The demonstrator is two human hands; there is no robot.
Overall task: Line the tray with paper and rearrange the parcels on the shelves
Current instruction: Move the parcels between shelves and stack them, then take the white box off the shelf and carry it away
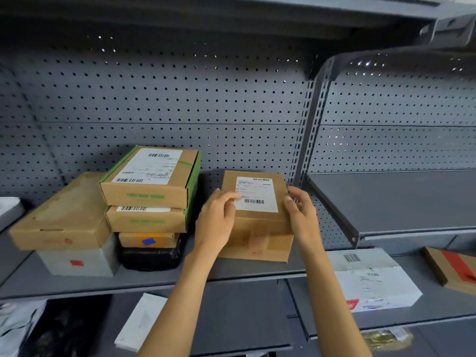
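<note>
Left of frame: a flat brown box [59, 215] sat on a white box [77, 261]. Just right of it stood a stack of green-edged boxes [150, 176] over a small box with a blue sticker [148, 240] and a black parcel [152, 256].

Centre: the labelled parcel [257, 217] sat on the shelf [180, 276], well clear of the stack. Its long axis ran front to back, away from the person.

The left hand [217, 220] lay on its left top edge, fingers loosely spread, fingertips on the label [256, 194]. The right hand [302, 210] curled round the right top edge, thumb on top. Both hands bracketed it about equally, so a slide either way looked open.

Right: the upper shelf [386, 199] was bare. Below it lay a white parcel [373, 279] and a red-taped box [453, 269]. No tray was visible.
</note>
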